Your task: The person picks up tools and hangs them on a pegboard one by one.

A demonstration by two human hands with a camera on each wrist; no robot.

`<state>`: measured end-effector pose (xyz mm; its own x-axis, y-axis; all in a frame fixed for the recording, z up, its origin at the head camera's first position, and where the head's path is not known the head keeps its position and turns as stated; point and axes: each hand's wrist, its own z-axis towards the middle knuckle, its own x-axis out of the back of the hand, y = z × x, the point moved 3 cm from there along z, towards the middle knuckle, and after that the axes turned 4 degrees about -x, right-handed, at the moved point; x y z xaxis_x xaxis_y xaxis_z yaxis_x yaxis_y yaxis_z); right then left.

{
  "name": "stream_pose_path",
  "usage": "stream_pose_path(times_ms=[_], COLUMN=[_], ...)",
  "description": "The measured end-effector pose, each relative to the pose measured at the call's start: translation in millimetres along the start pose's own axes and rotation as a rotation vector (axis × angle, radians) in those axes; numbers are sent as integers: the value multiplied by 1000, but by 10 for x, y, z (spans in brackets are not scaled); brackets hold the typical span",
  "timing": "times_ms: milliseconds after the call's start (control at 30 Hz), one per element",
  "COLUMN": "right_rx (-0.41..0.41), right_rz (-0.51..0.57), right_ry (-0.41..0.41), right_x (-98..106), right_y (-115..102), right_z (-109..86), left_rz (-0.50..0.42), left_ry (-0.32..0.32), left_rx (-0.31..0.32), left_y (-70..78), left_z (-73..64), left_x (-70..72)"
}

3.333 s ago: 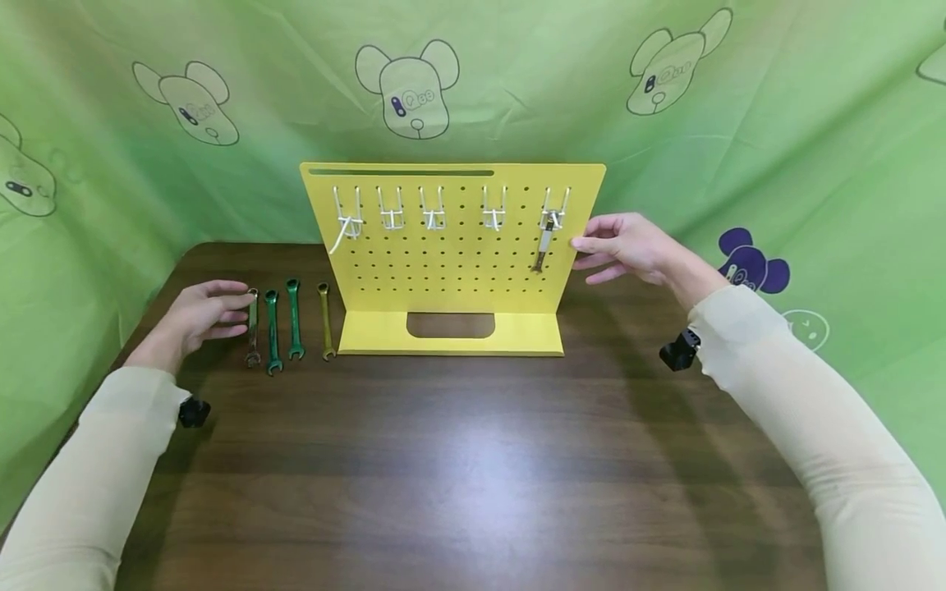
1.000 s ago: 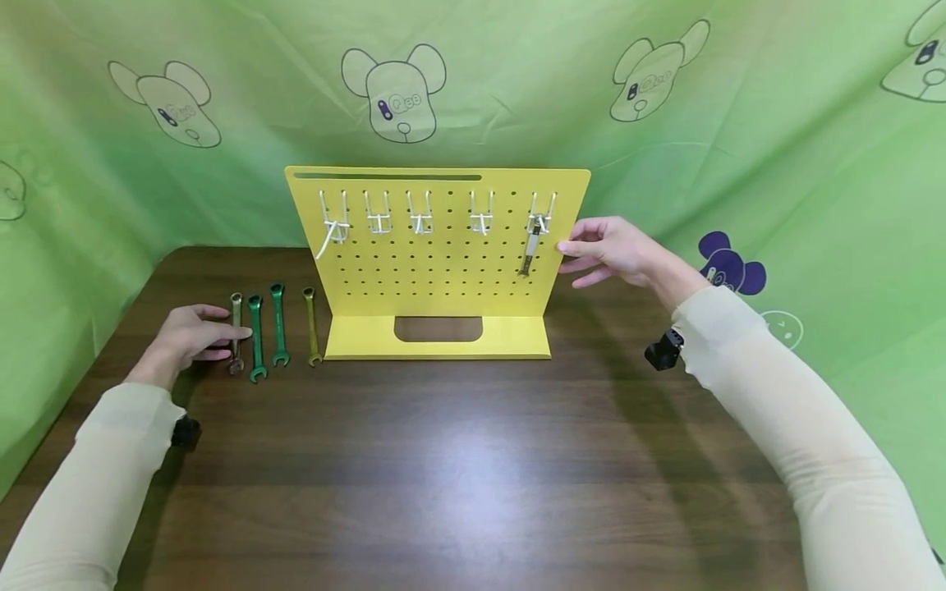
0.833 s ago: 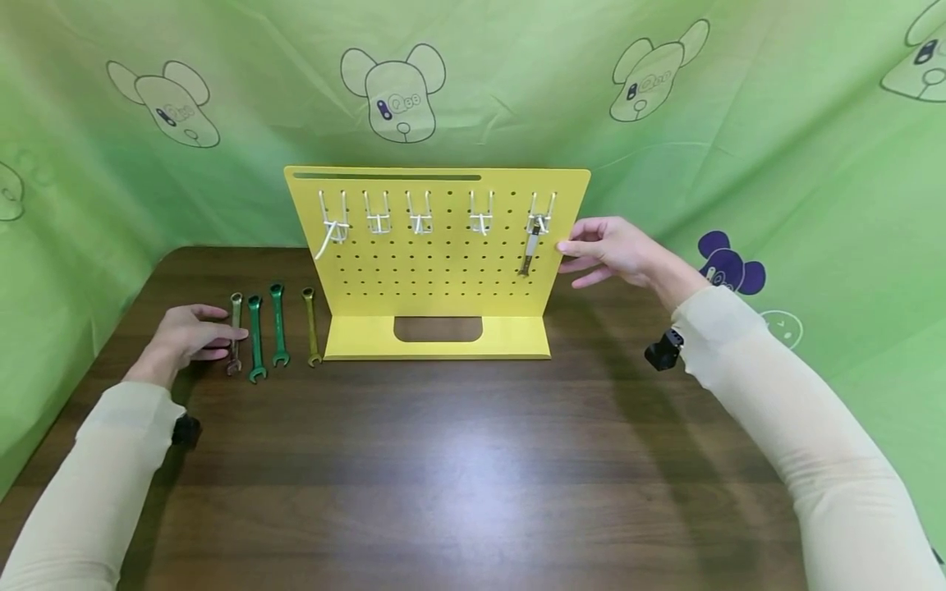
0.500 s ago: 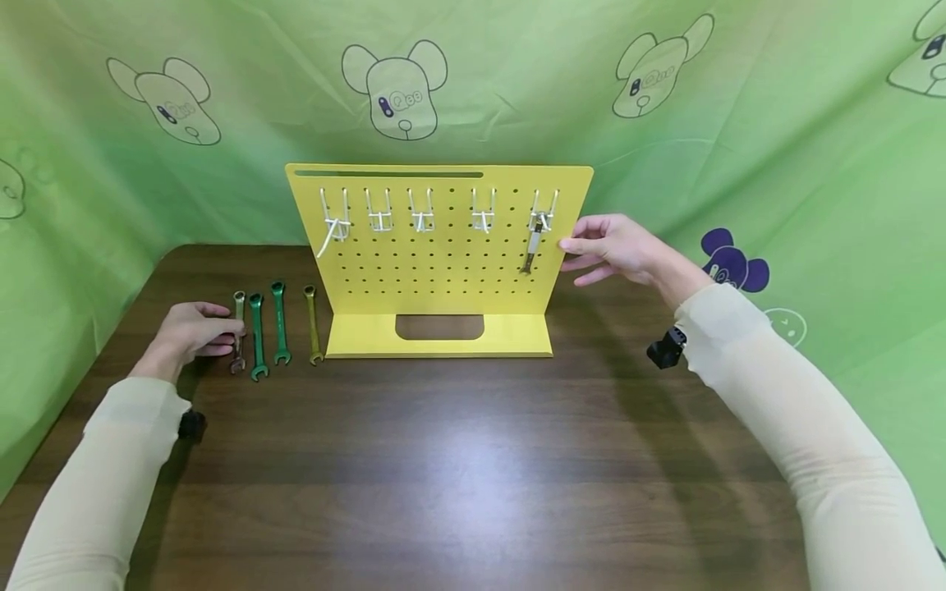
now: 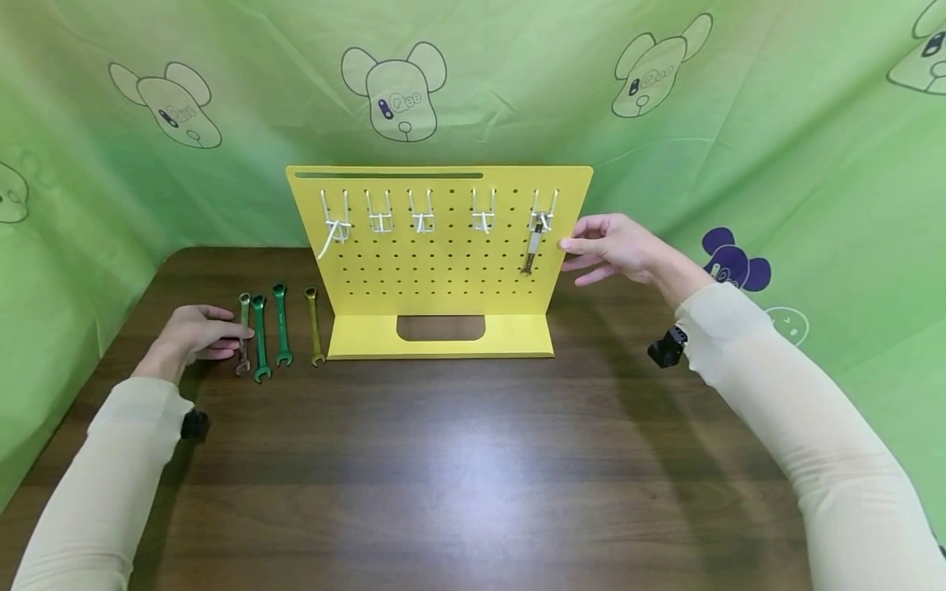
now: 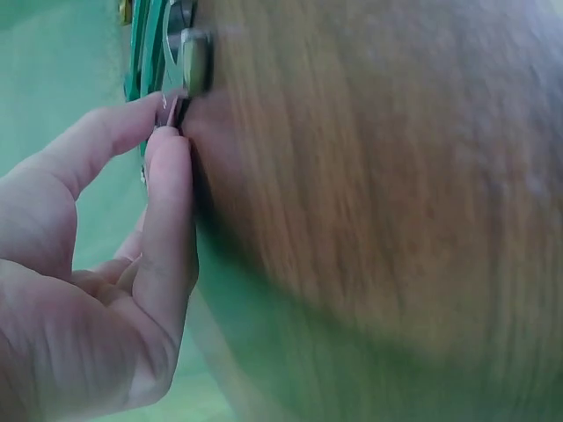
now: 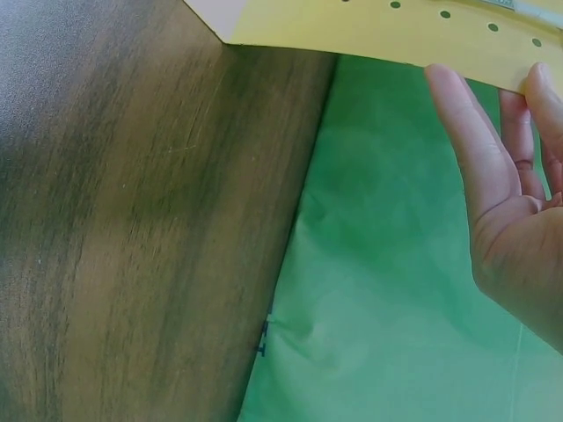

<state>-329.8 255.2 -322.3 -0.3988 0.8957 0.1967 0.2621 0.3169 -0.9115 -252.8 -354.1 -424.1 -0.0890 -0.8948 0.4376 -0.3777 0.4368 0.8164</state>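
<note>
- Curtain of thin, wrinkled green cloth, printed with animal heads, hangs behind your work, probably as a backdrop.
- Tabletop of dark, smooth wood grain, throwing back a pale glare near its middle, carries everything in front of you.
- Board, a flat yellow sheet pierced with rows of round holes, stands on a bent foot with a rounded cut-out; the foot seems wide enough to keep it upright.
- Your hands: the right hand pinches the board's right edge, thumb in front and other fingers reaching behind, likely to steady it. The left hand pinches the silver wrench by its shank between thumb and finger, a light hold that suits so slim a tool.
- Wrenches, shiny metal, slim, ring at one end and open fork at the other: the silver wrench is leftmost; whether it is lifted, you cannot tell here. Two green wrenches and a yellow wrench lie beside it, rings away from you, apparently lined up for easy picking. A hung wrench dangles at the board's right.
- Hooks, five, of bent white wire, sit along the board's upper part; the rightmost carries the hung wrench by its ring.
</note>
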Motion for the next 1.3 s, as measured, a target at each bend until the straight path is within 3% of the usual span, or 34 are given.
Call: stream_pose_path(times_ms=[233, 433, 700, 800, 933, 1100, 1300], right_rx=[1, -5, -1, 4, 10, 10, 9], right_rz=[6, -4, -8, -7, -4, -4, -5], right_ry=[-2, 7, 0, -14, -14, -21, -18], right_x=[21, 22, 11, 6, 7, -11, -5], right_y=[-8, 1, 21, 25, 19, 0, 8], right_z=[10, 3, 16, 20, 16, 21, 14], left_rz=[58, 71, -33, -62, -176, -360, -395], left_ry=[1, -35, -120, -160, -242, -375, -472], left_rx=[-35, -19, 19, -24, -88, -86, -110], left_y=[83, 63, -5, 47, 167, 290, 454], left_z=[-25, -33, -6, -31, -67, -132, -182], left_x=[-31, -13, 40, 69, 71, -21, -259])
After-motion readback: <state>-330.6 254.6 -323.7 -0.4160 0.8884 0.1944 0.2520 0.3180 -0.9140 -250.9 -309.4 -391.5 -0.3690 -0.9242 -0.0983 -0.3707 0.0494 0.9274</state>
